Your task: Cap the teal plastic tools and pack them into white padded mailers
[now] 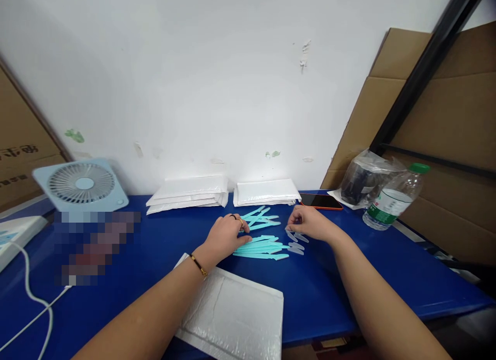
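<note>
On the blue table [163, 246] lie several slim turquoise plastic sticks, one pile [261, 247] nearer me and a looser pile [259, 218] behind it. My left hand [227, 235], with rings and a gold bracelet, rests curled on the near pile's left end. My right hand [312, 223] pinches at several small clear plastic caps [296, 242] lying right of the sticks. Under my left forearm lies a white bubble mailer [232, 316].
Two stacks of white mailers [189, 193] [266, 192] sit against the wall. A phone [321, 201], a bagged dark object [366, 180] and a water bottle [391, 200] stand at right, cardboard [445, 122] behind. A small fan [82, 185] and white cable [34, 298] at left.
</note>
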Demonstrator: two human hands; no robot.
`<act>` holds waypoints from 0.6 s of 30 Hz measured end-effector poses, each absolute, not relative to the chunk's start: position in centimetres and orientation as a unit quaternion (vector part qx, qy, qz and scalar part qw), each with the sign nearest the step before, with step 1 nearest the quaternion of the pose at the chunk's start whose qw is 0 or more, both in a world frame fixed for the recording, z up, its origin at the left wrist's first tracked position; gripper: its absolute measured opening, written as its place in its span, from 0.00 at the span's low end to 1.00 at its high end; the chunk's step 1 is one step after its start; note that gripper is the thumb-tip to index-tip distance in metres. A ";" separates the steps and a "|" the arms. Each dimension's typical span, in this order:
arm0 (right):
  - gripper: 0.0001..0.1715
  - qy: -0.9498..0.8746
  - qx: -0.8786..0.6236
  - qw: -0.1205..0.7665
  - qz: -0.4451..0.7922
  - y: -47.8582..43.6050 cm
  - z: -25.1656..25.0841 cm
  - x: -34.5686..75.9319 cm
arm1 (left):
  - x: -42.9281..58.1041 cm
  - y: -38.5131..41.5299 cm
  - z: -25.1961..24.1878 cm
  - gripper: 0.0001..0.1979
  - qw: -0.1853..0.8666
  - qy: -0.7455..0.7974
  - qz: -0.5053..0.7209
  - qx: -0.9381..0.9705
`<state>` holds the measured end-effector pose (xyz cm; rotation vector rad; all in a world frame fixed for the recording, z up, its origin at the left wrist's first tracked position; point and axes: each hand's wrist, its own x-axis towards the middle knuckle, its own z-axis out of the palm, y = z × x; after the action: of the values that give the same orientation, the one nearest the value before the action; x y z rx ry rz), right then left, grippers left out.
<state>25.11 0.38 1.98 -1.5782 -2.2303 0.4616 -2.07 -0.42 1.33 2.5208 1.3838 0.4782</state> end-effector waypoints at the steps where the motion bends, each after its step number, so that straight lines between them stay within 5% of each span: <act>1: 0.10 -0.786 -0.568 0.158 0.183 0.2 2.0 25.4 | -2.1 -0.5 1.3 0.09 0.129 0.468 0.150 0.861; 4: 0.10 -0.783 -0.572 0.115 0.216 0.0 1.7 25.5 | -2.2 -0.4 1.1 0.09 0.156 0.470 0.129 0.859; 18: 0.16 -0.784 -0.492 0.176 0.335 -0.1 2.0 23.8 | -2.1 -0.2 1.2 0.08 0.137 0.499 0.165 0.840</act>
<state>23.81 -0.13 1.99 -1.3917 -2.2202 0.9490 -2.12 -0.21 1.17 2.4302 1.4453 0.4766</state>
